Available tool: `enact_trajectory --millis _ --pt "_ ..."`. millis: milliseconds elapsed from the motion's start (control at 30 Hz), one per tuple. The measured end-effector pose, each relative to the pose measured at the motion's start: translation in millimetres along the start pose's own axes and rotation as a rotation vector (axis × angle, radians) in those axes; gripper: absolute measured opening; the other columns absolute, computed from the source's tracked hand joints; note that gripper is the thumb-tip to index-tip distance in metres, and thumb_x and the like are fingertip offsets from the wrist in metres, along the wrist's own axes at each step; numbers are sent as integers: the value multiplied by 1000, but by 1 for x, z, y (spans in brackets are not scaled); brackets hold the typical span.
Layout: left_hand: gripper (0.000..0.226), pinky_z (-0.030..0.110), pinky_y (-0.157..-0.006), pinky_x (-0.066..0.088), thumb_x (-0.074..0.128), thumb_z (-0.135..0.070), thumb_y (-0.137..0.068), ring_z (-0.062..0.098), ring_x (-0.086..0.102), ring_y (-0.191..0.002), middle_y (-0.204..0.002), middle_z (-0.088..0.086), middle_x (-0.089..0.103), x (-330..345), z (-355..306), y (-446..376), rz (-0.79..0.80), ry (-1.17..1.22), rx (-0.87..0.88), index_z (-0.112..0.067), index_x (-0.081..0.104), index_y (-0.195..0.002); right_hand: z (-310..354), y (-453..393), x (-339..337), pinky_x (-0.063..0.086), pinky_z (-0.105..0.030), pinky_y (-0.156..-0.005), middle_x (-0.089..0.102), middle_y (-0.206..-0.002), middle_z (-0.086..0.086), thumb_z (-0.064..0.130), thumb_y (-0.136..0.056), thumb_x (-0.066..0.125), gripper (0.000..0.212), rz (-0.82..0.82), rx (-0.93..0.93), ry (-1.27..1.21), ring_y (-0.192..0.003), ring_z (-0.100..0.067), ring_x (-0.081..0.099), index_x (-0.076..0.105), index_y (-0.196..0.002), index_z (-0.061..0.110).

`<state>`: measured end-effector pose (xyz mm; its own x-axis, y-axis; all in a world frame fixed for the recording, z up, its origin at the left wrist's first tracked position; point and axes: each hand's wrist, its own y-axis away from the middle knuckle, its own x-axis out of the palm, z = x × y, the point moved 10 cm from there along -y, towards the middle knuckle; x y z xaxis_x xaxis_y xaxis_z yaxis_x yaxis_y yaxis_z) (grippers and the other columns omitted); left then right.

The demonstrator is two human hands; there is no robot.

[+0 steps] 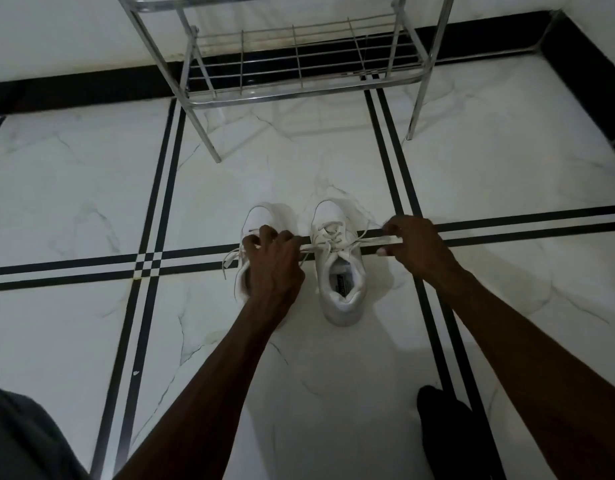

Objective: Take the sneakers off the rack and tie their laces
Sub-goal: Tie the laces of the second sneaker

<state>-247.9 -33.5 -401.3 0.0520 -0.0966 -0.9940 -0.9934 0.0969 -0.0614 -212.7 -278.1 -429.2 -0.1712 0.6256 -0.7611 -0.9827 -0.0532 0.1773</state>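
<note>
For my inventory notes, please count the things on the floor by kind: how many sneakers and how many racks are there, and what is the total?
White lace-up sneakers: 2, one with its laces pulled sideways by both hands, left and right, and one partly hidden behind the left hand
Silver metal wire shoe rack: 1
Total: 3

White marble floor (91, 188), black inlay stripes (160, 188), black skirting (74, 88), dim light.

Two sneakers (339, 268), two hands (273, 261), one rack (299, 64).
</note>
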Motion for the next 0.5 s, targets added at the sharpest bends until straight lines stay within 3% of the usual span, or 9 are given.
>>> enact_trajectory --millis 67,100,133,200,267,333,400,500 --pt "58 51 -99 32 64 -7 -78 34 47 -129 -132 2 66 4 -13 -3 71 108 5 -21 61 -134 15 3 9 48 -18 -93 57 -133 -2 4 -75 83 63 74 -88 -130 -119 -15 55 60 -133 10" --pt "64 52 -103 29 60 -9 -84 33 40 -138 -142 0 59 7 -19 -4 119 174 3 -23 51 -145 25 5 15 46 -9 -92 54 -135 0 -4 -76 80 64 116 -131 -173 -121 -12 52 58 -135 10" --pt "64 52 -106 26 56 -11 -90 30 34 -143 -148 -2 55 11 -26 -5 159 229 8 -25 44 -151 33 6 22 47 -8 -92 56 -134 -1 -9 -78 76 61 142 -174 -186 -120 -11 55 60 -134 9" --pt "64 53 -110 22 53 -12 -94 26 30 -147 -150 -4 53 20 -33 -7 231 262 17 -28 38 -154 45 6 27 52 -26 -100 67 -127 -9 -8 -82 72 46 109 -250 -139 -115 -20 64 67 -125 9" --pt "62 54 -110 22 56 -9 -90 25 37 -142 -143 -4 58 25 -31 -10 248 245 -8 -30 47 -148 50 9 26 54 -38 -98 73 -115 -16 -7 -86 65 33 41 -278 -104 -106 -28 69 73 -115 6" --pt "44 53 -108 24 58 -12 -92 25 48 -130 -124 -6 67 24 -24 -15 194 273 -60 -33 64 -131 49 9 25 56 -44 -92 75 -106 -18 -6 -87 62 27 -6 -275 -90 -96 -31 72 76 -108 5" --pt "28 52 -106 24 60 -17 -96 24 53 -122 -110 -6 73 24 -17 -17 149 343 -117 -33 74 -114 48 8 25 57 -46 -89 76 -101 -17 -4 -87 64 24 -26 -263 -97 -93 -30 72 77 -104 5" --pt "21 50 -104 23 62 -17 -95 24 53 -119 -104 -5 77 23 -13 -19 124 408 -152 -29 76 -105 47 8 22 58 -46 -84 77 -96 -16 0 -85 67 20 -57 -260 -71 -89 -30 72 79 -100 7"
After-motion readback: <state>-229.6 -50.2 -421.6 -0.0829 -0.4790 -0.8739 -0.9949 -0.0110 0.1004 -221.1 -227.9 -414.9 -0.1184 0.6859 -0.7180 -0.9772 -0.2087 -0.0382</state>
